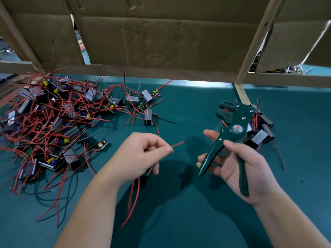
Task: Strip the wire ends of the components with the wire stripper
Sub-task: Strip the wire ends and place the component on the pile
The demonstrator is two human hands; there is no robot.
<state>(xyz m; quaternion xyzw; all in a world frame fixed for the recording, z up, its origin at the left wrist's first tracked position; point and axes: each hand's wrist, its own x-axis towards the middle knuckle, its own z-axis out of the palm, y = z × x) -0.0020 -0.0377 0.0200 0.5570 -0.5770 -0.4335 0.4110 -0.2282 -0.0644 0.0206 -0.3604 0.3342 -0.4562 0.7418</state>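
Wire point(177, 144) in left hand point(141, 158), apart from stripper point(231, 129) in right hand point(247, 167).

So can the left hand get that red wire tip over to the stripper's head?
Probably yes. The left hand pinches the red wire, its tip pointing toward the wire stripper held in the right hand, and only bare green mat lies between them.

A dark green wire stripper point(234, 120), handles spread, is pointing up in the right hand point(250, 167); red-wired boxy components point(57, 123) are lying heaped left.
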